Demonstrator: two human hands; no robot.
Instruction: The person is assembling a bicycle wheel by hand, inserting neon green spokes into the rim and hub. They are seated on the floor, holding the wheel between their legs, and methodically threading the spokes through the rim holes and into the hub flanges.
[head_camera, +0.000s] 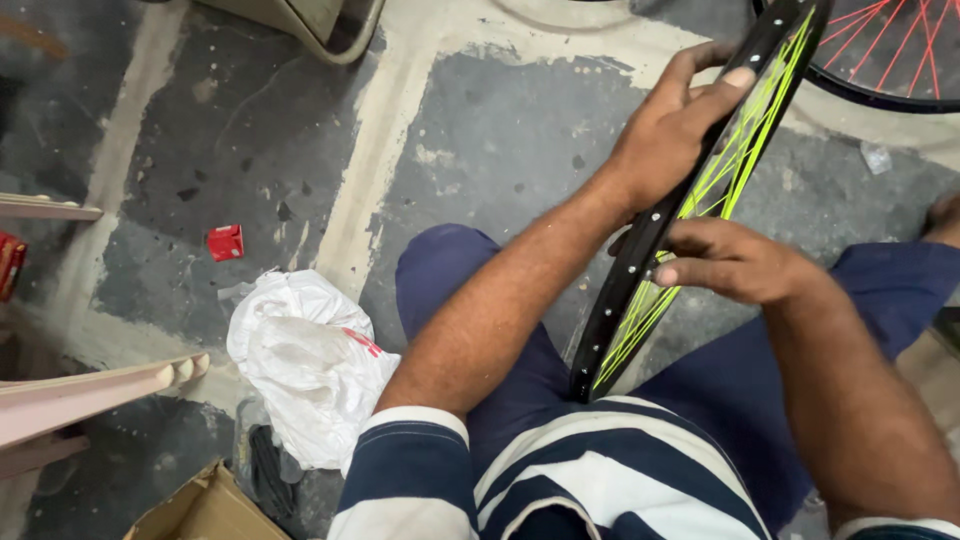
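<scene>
Both hands (700, 190) on black wheel rim (640, 250)

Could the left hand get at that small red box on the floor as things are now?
Probably not without letting go: the left hand grips the black wheel rim, while the small red box lies well off to its left, though bare floor lies between.

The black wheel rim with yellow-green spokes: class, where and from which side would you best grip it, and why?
Probably on the black wheel rim itself, at two spots apart along its narrow edge. It stands edge-on between the knees, so each hand comes from its own side: the left hand wraps the upper rim, the right hand pinches lower down. The thin spokes give no firm hold.
</scene>
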